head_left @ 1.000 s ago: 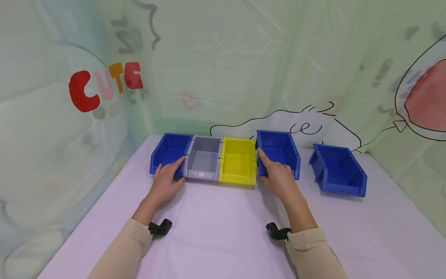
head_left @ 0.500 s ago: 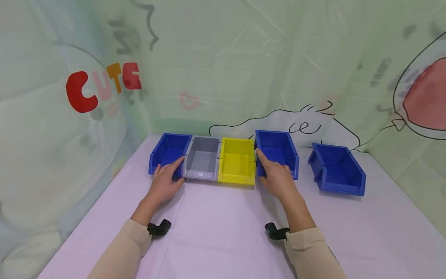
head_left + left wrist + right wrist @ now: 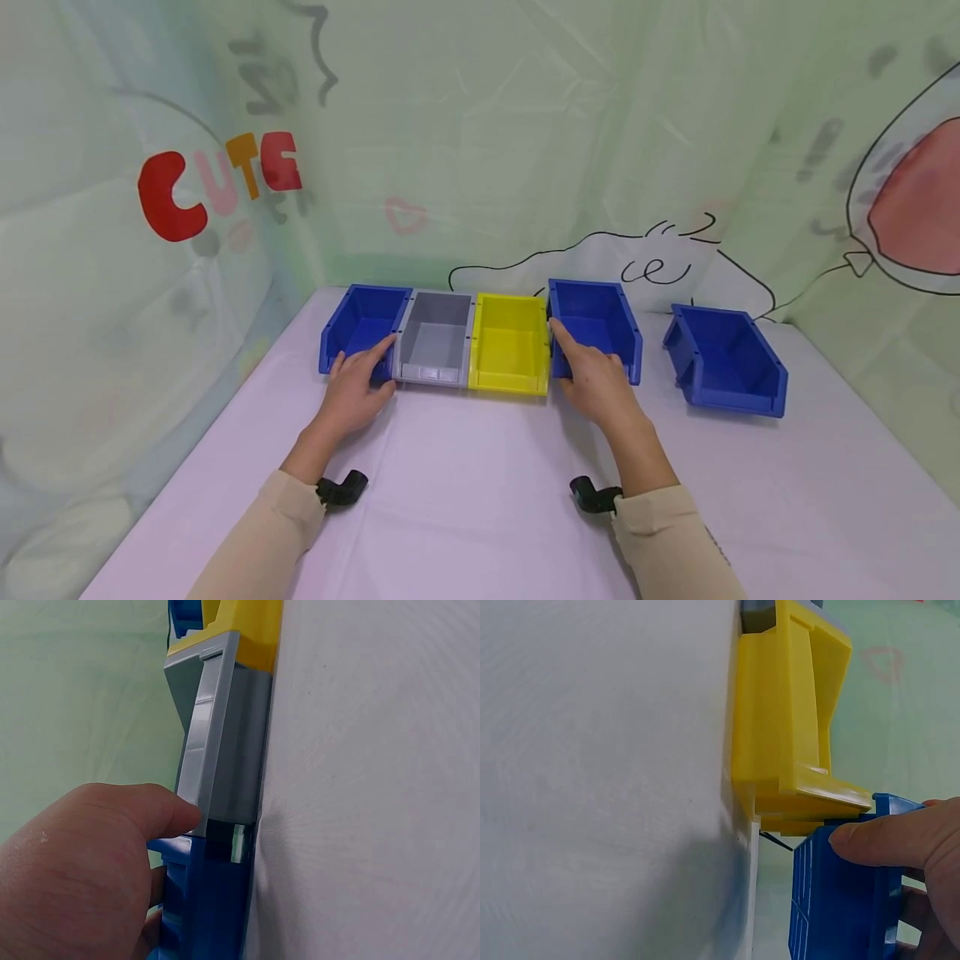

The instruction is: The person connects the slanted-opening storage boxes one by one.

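Observation:
In the head view a blue storage bin (image 3: 367,319), a grey storage bin (image 3: 437,333) and a yellow storage bin (image 3: 512,342) stand side by side. My left hand (image 3: 354,393) holds the left blue bin where it meets the grey one; the thumb (image 3: 176,814) lies at the front corner and other fingers are partly hidden behind the blue front. Right of the yellow bin, my right hand (image 3: 600,383) grips another blue bin (image 3: 596,312) by its left side. In the right wrist view its thumb presses the front, and this bin looks raised beside the yellow one.
A further blue bin (image 3: 727,362) stands apart at the right, turned at an angle. All stand toward the back of the white-covered table (image 3: 465,500), in front of a printed curtain (image 3: 487,142). Black wrist-camera mounts (image 3: 342,489) sit at both cuffs.

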`<state>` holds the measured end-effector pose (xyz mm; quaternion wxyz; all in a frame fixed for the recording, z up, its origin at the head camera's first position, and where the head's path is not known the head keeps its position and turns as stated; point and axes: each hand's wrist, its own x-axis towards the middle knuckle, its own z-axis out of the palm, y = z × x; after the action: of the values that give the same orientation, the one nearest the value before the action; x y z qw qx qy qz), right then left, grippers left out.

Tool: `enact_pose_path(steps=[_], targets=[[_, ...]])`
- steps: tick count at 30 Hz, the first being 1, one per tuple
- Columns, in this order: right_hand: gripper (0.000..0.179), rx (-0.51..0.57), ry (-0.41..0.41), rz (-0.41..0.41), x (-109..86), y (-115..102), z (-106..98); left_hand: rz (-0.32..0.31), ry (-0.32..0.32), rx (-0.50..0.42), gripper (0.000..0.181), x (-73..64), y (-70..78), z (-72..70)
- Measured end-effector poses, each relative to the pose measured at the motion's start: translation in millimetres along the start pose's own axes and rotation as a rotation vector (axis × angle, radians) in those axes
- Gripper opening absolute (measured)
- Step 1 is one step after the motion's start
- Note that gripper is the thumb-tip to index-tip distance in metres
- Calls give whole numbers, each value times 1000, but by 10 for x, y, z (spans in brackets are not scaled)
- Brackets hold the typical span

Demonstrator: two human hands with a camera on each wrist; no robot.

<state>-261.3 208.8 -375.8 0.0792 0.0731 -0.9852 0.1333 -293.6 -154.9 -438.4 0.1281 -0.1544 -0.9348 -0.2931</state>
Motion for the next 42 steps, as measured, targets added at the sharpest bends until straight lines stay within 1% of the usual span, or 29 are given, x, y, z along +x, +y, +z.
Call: enact_pose_path(steps=[6,21,28,34,42], targets=[[92,4,-13,10,1,6,13,4,2,9,74,7,-17,15],[92,7,-23,7,8,19,21,1,7,-18,72,-7,9,-2],[92,12,-34,29,2,10,37,-3,-5,-13,73,-5,5,2],[92,15,-30,29,-2,17,41,1,0,-17,74,6,7,1],[92,18,-39,30,8,13,39,-12,-11,-17,74,4,12,-12]])
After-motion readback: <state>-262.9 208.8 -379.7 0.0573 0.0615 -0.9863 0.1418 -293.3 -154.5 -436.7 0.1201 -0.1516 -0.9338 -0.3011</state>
